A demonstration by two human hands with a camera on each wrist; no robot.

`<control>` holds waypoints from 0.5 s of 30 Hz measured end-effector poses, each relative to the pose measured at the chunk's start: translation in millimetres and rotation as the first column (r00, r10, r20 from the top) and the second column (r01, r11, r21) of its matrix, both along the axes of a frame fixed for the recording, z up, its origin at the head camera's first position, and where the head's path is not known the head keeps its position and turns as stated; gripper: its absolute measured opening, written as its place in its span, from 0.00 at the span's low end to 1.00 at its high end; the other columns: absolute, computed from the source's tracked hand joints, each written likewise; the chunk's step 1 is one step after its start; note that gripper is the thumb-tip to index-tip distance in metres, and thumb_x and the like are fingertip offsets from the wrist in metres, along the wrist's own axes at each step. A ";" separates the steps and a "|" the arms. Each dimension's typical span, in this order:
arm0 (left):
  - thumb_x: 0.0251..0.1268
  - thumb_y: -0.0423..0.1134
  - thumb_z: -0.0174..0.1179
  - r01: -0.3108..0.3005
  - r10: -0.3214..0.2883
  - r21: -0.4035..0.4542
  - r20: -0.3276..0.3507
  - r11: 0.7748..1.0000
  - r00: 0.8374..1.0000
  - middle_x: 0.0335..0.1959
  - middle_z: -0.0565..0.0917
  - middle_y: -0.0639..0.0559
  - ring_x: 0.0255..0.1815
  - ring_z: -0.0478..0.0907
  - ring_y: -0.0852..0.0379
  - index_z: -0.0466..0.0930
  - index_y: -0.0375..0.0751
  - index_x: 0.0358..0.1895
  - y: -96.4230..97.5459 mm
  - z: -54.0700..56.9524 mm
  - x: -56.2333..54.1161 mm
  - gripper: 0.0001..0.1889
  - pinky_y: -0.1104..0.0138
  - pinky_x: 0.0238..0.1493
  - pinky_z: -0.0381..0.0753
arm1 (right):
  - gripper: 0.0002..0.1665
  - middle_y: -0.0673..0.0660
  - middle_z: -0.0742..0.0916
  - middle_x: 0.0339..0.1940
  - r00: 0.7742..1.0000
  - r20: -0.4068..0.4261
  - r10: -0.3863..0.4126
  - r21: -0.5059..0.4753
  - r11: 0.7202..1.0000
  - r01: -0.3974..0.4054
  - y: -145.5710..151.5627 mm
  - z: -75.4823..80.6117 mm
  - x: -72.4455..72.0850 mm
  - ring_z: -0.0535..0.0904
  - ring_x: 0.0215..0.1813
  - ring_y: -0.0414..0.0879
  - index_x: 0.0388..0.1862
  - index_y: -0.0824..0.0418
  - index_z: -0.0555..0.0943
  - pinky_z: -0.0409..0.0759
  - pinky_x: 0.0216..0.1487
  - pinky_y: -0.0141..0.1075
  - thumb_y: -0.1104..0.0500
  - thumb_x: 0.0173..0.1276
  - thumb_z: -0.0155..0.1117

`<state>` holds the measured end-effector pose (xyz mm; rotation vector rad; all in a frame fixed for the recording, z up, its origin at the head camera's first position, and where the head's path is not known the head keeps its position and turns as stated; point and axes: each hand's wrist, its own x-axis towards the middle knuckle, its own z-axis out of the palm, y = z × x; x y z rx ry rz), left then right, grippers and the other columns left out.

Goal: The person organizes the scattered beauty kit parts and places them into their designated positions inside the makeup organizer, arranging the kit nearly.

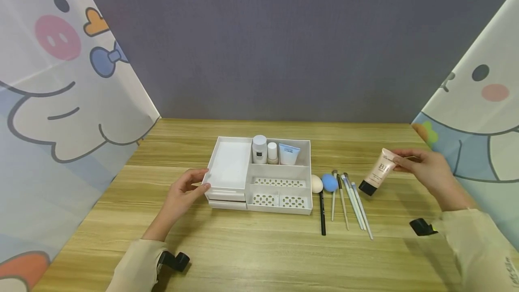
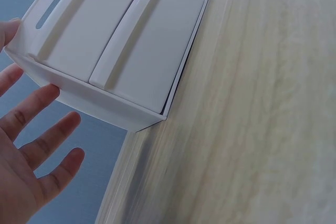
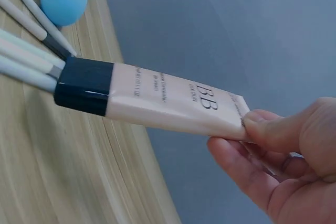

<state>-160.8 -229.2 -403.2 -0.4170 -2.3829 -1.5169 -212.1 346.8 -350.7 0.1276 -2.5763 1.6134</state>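
My right hand (image 1: 427, 168) pinches the crimped end of a pale pink BB cream tube (image 1: 381, 170) between thumb and fingers. The tube tilts, its black cap (image 3: 84, 85) pointing down and left, above the table beside the makeup brushes (image 1: 357, 204). At the left side of a white organizer box (image 1: 229, 161) my left hand (image 1: 184, 197) rests with fingers spread. In the left wrist view, its fingertips (image 2: 50, 92) touch the side wall next to two drawer fronts (image 2: 152, 45). A white bottle (image 1: 259, 150), a smaller white-capped bottle (image 1: 273, 153) and a light blue tube (image 1: 289, 154) stand in the box's back compartment.
Right of the box lie a cream sponge (image 1: 317, 184), a blue sponge (image 1: 330, 182), a black pencil (image 1: 322, 215) and several brushes. A grey partition (image 1: 275, 57) rises behind the wooden table (image 1: 263, 251), with cartoon-printed panels (image 1: 73, 102) on both sides.
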 end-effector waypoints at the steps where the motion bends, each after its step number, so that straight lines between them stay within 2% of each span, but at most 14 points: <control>1: 0.65 0.26 0.63 0.000 0.000 0.001 -0.001 1.000 1.000 0.54 0.81 0.36 0.49 0.76 0.70 0.78 0.33 0.57 0.0 0.1 -0.1 0.17 0.69 0.45 0.77 | 0.09 0.33 0.86 0.34 1.000 -0.018 -0.003 -0.012 1.000 0.003 -2.3 0.6 0.1 0.85 0.34 0.32 0.44 0.51 0.85 0.81 0.38 0.25 0.64 0.73 0.62; 3: 0.66 0.26 0.63 0.001 -0.001 0.004 -0.002 1.000 1.000 0.53 0.81 0.36 0.49 0.77 0.70 0.78 0.33 0.57 0.0 0.3 -0.1 0.17 0.69 0.45 0.77 | 0.11 0.35 0.86 0.34 0.999 -0.053 -0.011 -0.040 0.999 0.009 -6.9 1.8 0.4 0.85 0.33 0.32 0.41 0.48 0.86 0.81 0.37 0.25 0.65 0.72 0.63; 5: 0.66 0.26 0.63 0.003 -0.003 0.006 -0.002 1.000 1.000 0.53 0.81 0.36 0.49 0.77 0.70 0.78 0.34 0.57 -0.1 0.4 -0.2 0.17 0.69 0.44 0.77 | 0.12 0.36 0.87 0.34 0.995 -0.097 -0.018 -0.065 0.998 0.011 -11.8 1.9 -0.1 0.85 0.32 0.32 0.41 0.50 0.87 0.82 0.36 0.26 0.67 0.71 0.64; 10: 0.66 0.26 0.63 0.006 -0.006 0.006 -0.007 1.000 1.000 0.52 0.82 0.36 0.49 0.77 0.70 0.79 0.34 0.57 -0.2 0.5 -0.4 0.17 0.69 0.44 0.77 | 0.10 0.35 0.87 0.34 0.982 -0.182 -0.053 -0.051 0.998 0.044 -23.5 1.9 -3.1 0.85 0.31 0.32 0.48 0.65 0.86 0.81 0.34 0.25 0.69 0.69 0.64; 15: 0.66 0.26 0.63 0.007 -0.007 0.001 -0.014 1.000 1.000 0.53 0.81 0.36 0.49 0.77 0.71 0.78 0.33 0.57 0.0 0.3 -0.6 0.17 0.69 0.44 0.77 | 0.15 0.34 0.86 0.36 0.969 -0.240 -0.056 -0.036 0.998 0.049 -36.3 4.1 -3.9 0.84 0.32 0.32 0.52 0.77 0.80 0.81 0.35 0.25 0.72 0.69 0.64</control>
